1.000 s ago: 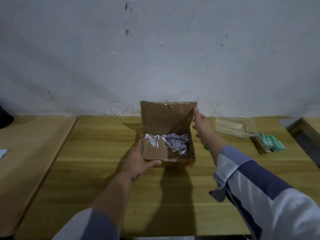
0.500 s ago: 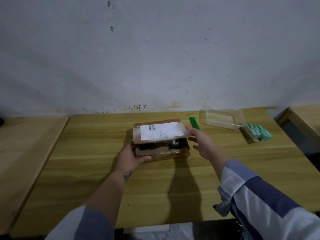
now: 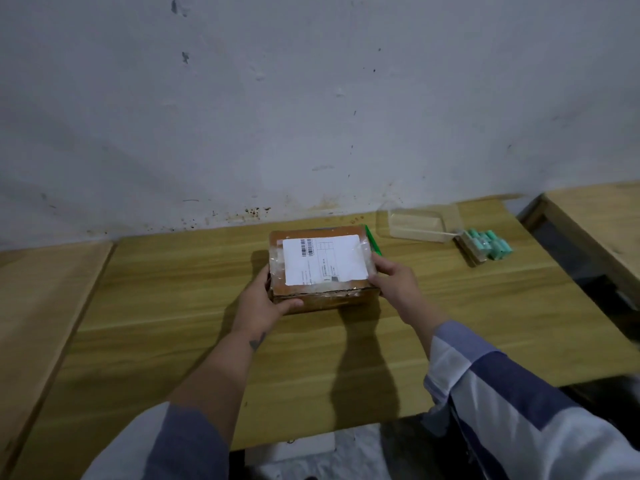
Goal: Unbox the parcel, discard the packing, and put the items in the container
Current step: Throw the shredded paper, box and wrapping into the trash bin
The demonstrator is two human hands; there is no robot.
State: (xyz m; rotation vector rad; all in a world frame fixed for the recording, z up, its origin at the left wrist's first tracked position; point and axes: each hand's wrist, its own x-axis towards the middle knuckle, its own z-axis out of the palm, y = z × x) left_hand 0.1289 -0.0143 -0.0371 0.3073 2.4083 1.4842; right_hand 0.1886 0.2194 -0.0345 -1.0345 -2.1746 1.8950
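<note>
Both hands on the parcel. Left hand (image 3: 265, 301) grips the near-left corner of the cardboard box (image 3: 322, 271), thumb curled across the front edge, fingers along the left side. Right hand (image 3: 394, 284) holds the near-right corner, fingers curled on the lid edge by the shipping label (image 3: 325, 259). Two-corner grip likely steadies the box or presses the lid flat; cannot tell which.

Box sits mid-table on the wooden table (image 3: 173, 306), lid down, label facing up, clear tape wrinkled over the top. Contents not visible with the lid down.

Green cutter (image 3: 374, 242) lies just beside the box's far-right edge, partly hidden behind it; probably parked there within reach for the tape.

Clear plastic container (image 3: 420, 225) is right of the box, near the wall; looks empty, though transparency makes that hard to confirm. Teal rolls (image 3: 490, 247) in a small bundle lie just right of the container, outside it, touching or nearly touching its corner.

Judgement: items not yet in the container; the rolls look like the things to go in.

White crumpled packing or bag (image 3: 346, 455) shows on the floor below the table's near edge.
</note>
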